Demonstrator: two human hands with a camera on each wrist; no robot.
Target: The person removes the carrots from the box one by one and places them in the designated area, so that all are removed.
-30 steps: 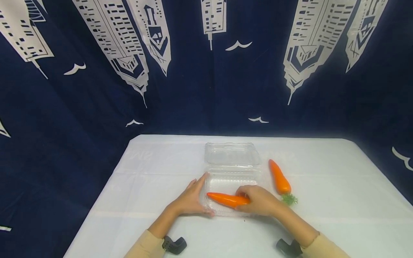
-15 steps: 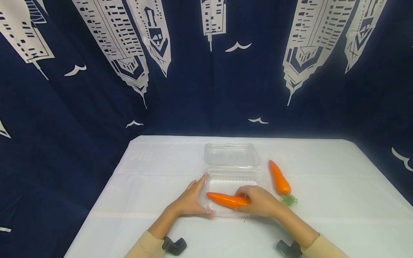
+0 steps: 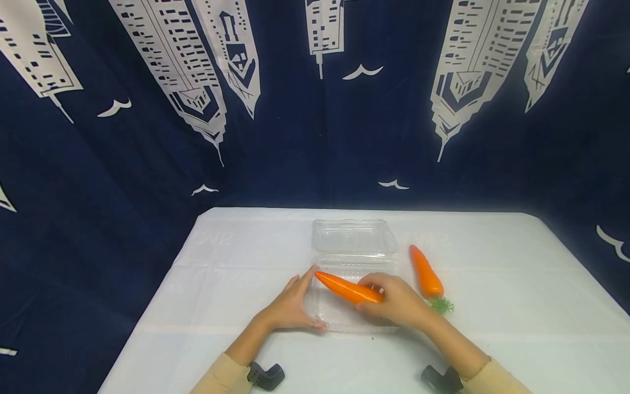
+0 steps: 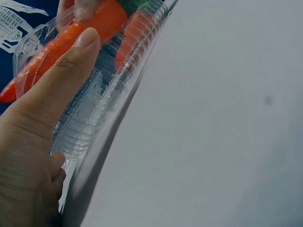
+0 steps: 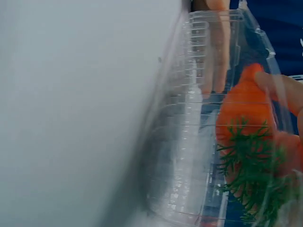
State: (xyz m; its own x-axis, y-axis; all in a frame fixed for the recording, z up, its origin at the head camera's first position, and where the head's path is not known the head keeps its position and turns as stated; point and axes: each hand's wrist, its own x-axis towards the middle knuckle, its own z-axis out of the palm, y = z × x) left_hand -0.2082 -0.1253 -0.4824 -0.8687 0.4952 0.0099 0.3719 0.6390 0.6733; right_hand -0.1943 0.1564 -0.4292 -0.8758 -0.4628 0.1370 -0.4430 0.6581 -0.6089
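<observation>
My right hand point(image 3: 394, 301) grips an orange carrot point(image 3: 344, 287) near its thick end, above the tray half of a clear plastic container point(image 3: 339, 314). Its pointed tip faces left. In the right wrist view, green leaves point(image 5: 251, 161) hang from the carrot's thick end, partly behind the clear plastic. My left hand point(image 3: 290, 306) holds the container's left end, thumb point(image 4: 71, 66) along the near wall and fingers on the end and far side. A second carrot point(image 3: 425, 271) with a green leafy top point(image 3: 440, 304) lies right of the container.
The container's lid point(image 3: 354, 236) lies folded back, flat on the white table point(image 3: 236, 241). Behind the table hangs a dark blue cloth point(image 3: 315, 153) printed with white buildings and birds. Black devices point(image 3: 267, 376) are strapped at both wrists.
My right hand has raised the carrot from the container's tray and shifted it slightly away from me. The left hand, container and second carrot stay in place.
</observation>
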